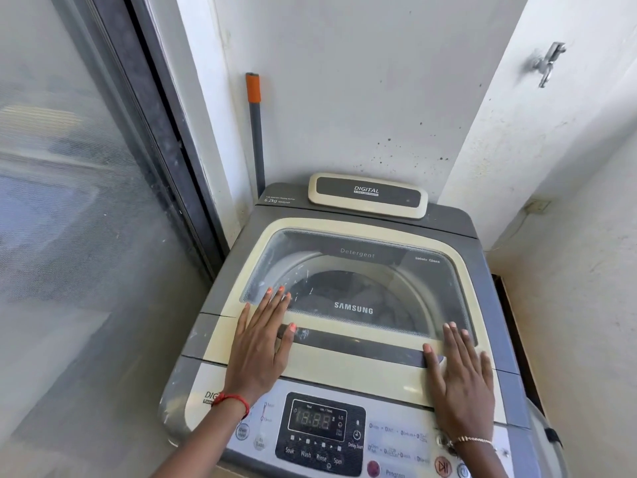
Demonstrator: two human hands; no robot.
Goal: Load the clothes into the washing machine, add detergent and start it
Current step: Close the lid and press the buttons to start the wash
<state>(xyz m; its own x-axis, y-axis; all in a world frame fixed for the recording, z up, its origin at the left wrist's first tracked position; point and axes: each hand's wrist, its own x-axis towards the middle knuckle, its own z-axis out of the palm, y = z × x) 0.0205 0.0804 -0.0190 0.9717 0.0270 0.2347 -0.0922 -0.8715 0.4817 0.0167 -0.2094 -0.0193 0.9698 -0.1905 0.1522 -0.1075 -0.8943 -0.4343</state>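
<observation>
A grey and cream top-loading washing machine [458, 222] stands in a corner. Its glass lid [362, 367] is down. Dark clothes [331, 288] show through the glass inside the drum. My left hand [260, 343] lies flat on the lid's left front, fingers spread. My right hand [460, 370] lies flat on the lid's right front. Neither hand holds anything. The control panel [320, 432] at the front shows a lit digital display, with a start/pause button [443, 466] at the lower right.
A grey pole with an orange grip [255, 132] leans in the corner behind the machine. A sliding glass door [69, 201] is on the left. White walls close in behind and on the right, with a metal tap [548, 62] high on the right wall.
</observation>
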